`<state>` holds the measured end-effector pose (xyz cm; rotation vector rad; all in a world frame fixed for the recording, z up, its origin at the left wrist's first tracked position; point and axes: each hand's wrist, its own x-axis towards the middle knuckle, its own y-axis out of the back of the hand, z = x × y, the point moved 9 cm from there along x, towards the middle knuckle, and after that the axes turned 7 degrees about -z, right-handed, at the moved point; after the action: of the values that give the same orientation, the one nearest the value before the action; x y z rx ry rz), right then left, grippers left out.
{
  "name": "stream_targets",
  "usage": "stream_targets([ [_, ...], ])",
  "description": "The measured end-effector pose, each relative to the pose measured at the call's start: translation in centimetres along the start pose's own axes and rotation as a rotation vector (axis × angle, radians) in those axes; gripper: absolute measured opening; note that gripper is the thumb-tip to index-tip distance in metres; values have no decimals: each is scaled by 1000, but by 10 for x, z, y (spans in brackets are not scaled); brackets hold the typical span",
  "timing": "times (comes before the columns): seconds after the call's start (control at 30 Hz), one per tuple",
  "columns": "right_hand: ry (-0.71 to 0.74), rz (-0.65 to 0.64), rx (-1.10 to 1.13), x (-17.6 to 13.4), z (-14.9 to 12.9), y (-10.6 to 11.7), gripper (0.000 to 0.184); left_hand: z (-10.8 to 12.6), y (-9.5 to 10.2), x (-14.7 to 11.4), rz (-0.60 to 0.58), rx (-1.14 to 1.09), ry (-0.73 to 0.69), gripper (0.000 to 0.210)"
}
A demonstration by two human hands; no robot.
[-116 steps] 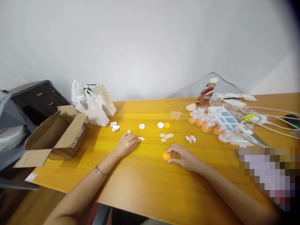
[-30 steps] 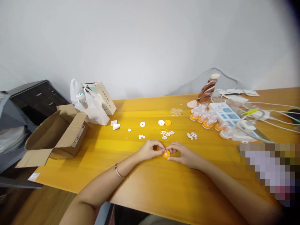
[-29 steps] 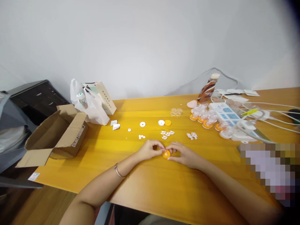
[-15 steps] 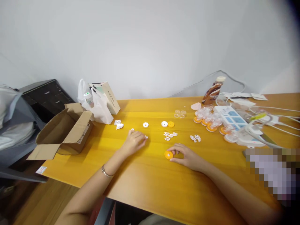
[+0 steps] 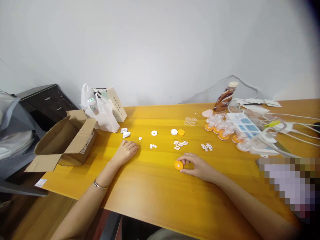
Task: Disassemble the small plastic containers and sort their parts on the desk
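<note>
My right hand [image 5: 195,166] pinches the rim of an orange plastic disc [image 5: 177,165] with a small white piece at its centre. On the left, my left hand [image 5: 125,152] rests on the table with fingers curled together; whatever is under them is hidden. Just beyond its fingers lies a small round white part [image 5: 140,138]. Several tiny white discs [image 5: 153,146] lie between the hands. Farther back are a white ring [image 5: 154,133], a white round cap [image 5: 174,132] and an orange one [image 5: 181,132]. Several white openwork pieces [image 5: 180,144] lie beyond the right hand.
An open cardboard box [image 5: 82,136], a plastic bag [image 5: 106,115] and foil packets [image 5: 126,134] are at left. Clear cups [image 5: 190,121] sit at the back. At right stand clear-topped orange pieces [image 5: 217,126], a bottle [image 5: 226,96], a power strip [image 5: 260,143] and cables.
My left hand has moved left and slightly toward me, away from the tiny white discs, uncovering them and the small round part. My right hand still holds the orange disc in nearly the same place.
</note>
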<state>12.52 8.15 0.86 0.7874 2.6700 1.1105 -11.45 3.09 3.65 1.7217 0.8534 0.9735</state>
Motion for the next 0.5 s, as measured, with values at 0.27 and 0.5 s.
stream_targets([
  [0.27,-5,-7,-12,1,-1,0,22,2,12,-3,54,-70,3,25],
  [0.5,14,8,-29,1,0,0,26,87,28,43,37,-404,-63,24],
])
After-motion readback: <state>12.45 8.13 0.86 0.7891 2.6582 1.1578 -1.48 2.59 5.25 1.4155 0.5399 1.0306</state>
